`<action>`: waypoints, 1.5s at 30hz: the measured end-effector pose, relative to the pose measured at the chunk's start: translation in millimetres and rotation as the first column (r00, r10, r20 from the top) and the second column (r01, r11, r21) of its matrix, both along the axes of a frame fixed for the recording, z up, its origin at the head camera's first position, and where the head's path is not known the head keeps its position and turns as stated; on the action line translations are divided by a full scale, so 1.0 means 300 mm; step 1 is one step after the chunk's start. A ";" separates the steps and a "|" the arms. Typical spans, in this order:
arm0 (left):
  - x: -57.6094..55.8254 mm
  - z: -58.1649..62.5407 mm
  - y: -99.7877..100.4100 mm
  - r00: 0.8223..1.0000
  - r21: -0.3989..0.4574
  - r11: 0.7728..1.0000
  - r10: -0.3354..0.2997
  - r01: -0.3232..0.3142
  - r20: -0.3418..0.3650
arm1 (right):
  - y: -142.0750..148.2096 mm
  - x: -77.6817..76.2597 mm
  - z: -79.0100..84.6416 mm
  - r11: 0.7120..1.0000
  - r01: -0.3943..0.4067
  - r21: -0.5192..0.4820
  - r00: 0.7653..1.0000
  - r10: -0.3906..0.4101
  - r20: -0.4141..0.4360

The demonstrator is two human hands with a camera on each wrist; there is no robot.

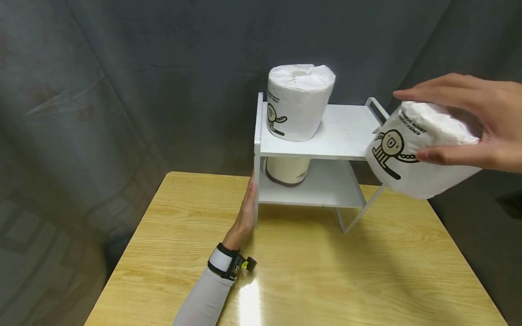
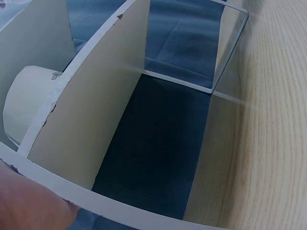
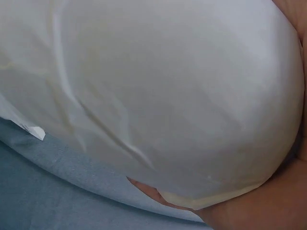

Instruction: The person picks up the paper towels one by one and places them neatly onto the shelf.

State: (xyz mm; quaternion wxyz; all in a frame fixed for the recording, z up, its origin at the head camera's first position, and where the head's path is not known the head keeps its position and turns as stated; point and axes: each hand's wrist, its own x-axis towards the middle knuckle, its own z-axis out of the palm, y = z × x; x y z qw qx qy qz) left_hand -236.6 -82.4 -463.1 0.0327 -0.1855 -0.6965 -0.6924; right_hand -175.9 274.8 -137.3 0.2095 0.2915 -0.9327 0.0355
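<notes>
My right hand grips a wrapped toilet paper roll from above, thumb on its near side, fingers over the top. The roll is tilted beside the right end of a white two-tier shelf rack, overlapping the upper tier in the head view; whether they touch I cannot tell. In the right wrist view its white wrapper fills most of the picture. A second wrapped roll stands upright on the upper tier at the left. My left hand rests with straight fingers against the rack's left side frame.
A cream cylindrical container with a dark base rim stands on the lower tier at the left, partly hidden by the upper tier. The rack stands on a wooden table. Grey curtain hangs behind and at the sides.
</notes>
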 end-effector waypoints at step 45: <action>-0.002 0.009 -0.001 0.998 0.019 1.000 -0.006 0.007 -0.061 | -0.162 -0.279 0.070 0.979 0.110 0.170 0.955 -0.151 0.256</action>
